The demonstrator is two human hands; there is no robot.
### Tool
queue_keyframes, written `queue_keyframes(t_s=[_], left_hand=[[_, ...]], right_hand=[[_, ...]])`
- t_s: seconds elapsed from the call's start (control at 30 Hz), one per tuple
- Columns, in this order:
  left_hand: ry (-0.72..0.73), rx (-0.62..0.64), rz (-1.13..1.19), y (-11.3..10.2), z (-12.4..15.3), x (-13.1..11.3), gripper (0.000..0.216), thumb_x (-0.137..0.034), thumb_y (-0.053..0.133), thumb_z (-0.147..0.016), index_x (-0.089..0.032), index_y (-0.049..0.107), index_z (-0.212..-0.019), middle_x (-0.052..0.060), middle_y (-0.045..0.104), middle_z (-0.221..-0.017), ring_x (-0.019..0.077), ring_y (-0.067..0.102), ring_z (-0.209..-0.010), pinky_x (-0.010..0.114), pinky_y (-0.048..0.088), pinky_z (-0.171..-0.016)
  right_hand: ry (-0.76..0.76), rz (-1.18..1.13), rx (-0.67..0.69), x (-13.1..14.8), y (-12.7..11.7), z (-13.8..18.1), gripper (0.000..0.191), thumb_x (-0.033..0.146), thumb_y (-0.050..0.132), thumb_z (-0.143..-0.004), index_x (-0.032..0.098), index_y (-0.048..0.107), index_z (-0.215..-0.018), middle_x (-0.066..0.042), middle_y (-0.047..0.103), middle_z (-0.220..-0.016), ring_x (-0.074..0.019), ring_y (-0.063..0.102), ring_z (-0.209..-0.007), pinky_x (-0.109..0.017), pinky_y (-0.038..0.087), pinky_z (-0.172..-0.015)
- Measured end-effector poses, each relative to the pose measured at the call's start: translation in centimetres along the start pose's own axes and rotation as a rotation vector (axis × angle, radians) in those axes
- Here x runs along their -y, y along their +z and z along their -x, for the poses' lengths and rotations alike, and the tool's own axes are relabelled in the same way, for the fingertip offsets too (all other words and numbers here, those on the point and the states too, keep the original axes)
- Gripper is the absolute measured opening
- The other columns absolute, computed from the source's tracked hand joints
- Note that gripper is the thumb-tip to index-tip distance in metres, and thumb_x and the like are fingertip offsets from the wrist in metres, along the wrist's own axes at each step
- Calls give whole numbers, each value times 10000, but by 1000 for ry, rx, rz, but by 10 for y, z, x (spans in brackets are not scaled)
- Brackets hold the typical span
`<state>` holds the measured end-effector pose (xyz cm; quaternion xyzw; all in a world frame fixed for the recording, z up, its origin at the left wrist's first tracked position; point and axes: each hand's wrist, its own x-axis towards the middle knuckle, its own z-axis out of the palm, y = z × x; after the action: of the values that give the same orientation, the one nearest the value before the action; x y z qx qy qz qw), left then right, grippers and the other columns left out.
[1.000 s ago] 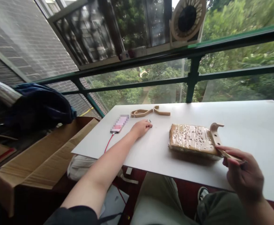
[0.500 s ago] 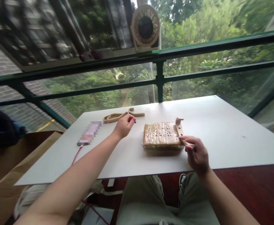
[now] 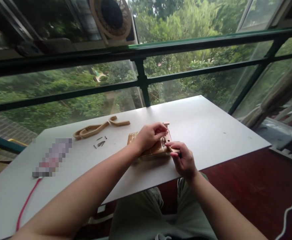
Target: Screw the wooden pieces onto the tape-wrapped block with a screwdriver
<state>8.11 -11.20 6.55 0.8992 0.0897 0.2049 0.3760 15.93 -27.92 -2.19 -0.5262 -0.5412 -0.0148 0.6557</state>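
Observation:
A tape-wrapped tan block (image 3: 132, 137) lies on the white table (image 3: 205, 130). A pale wooden strip with dark holes (image 3: 168, 136) stands along the block's right end. My right hand (image 3: 185, 160) is closed on the near end of this strip, with something dark by its fingertips. Over the block, my left hand (image 3: 150, 135) has its fingers pinched together at the strip's upper part. Whatever that pinch holds is too small to make out. The left hand and forearm hide much of the block.
Several thin dark metal pieces (image 3: 101, 143) lie on the left, near a curved wooden part (image 3: 93, 129) and a smaller hooked one (image 3: 119, 122). A pixelated phone-like object (image 3: 53, 156) trails a red cable (image 3: 28, 200). A green railing (image 3: 142, 80) runs behind the table.
My left hand has moved right, from beside the curved wooden parts to the strip at the block. The view has turned right. The right hand keeps its hold, and the thin metal pieces now show.

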Motion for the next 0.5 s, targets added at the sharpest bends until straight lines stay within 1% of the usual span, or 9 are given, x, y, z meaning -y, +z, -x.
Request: queue_keyframes(t_s=[0.13,0.23,0.4,0.5], left_hand=[[30,-41,-156,4,-1,4,134,-312,618,-859,-216,691,-917,10,739,-913,169,684,-821,292,522,-792],[92,-56,-237,6,-4,6,123,-279,599,-872,-227,700,-920,-1,745,-937,164,694,-842,273,520,-788],[202,-52,-403,7,-9,9,129,-249,577,-889,-238,705,-893,-12,748,-977,155,703,-834,251,509,-745],[240,-50,-444,6,-9,12,155,-241,549,-909,-238,703,-889,-16,750,-973,151,705,-831,244,503,-726]], right_hand=[[-1,-16,9,0,1,-1,208,245,563,-897,229,521,-1100,-94,650,-1134,-208,611,-1074,-404,510,-911],[-6,-26,15,0,0,0,231,222,575,-885,230,521,-1109,-95,647,-1141,-209,610,-1074,-406,508,-913],[-3,-26,19,0,1,0,266,186,583,-873,234,522,-1128,-96,641,-1149,-210,604,-1082,-404,503,-918],[-15,-25,22,1,1,0,279,178,593,-864,235,525,-1129,-97,640,-1144,-215,602,-1086,-409,501,-925]])
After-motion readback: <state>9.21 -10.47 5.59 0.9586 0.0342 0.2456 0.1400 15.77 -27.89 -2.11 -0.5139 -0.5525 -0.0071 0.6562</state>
